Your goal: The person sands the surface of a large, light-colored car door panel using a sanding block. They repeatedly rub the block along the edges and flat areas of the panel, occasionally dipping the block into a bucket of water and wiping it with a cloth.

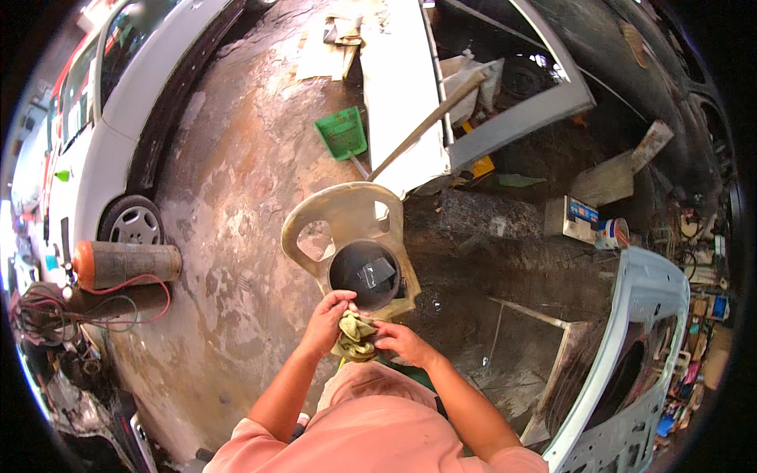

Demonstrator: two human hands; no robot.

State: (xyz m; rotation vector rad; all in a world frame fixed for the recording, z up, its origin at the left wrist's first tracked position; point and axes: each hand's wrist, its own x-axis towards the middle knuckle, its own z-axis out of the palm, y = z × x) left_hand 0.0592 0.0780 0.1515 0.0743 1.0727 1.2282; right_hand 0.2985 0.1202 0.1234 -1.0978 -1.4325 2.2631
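Note:
A crumpled yellow-green cloth (356, 337) is bunched between my two hands, close in front of my body. My left hand (325, 322) grips its left side, fingers bent over the top. On the other side my right hand (402, 342) pinches the cloth between thumb and fingers. Just beyond them, a dark round tub (344, 272) rests on the seat of a dirty cream plastic chair (339, 206). Inside the tub lies a flat dark-grey rectangular piece (376, 273); its exact kind is unclear.
A green dustpan (343, 134) lies beyond the chair, near a long wooden stick (430, 122) and a white vehicle panel (398, 87). At left are an orange-grey gas cylinder (126, 265), hoses and a white car (146, 94). A pale car door (631, 347) stands at right.

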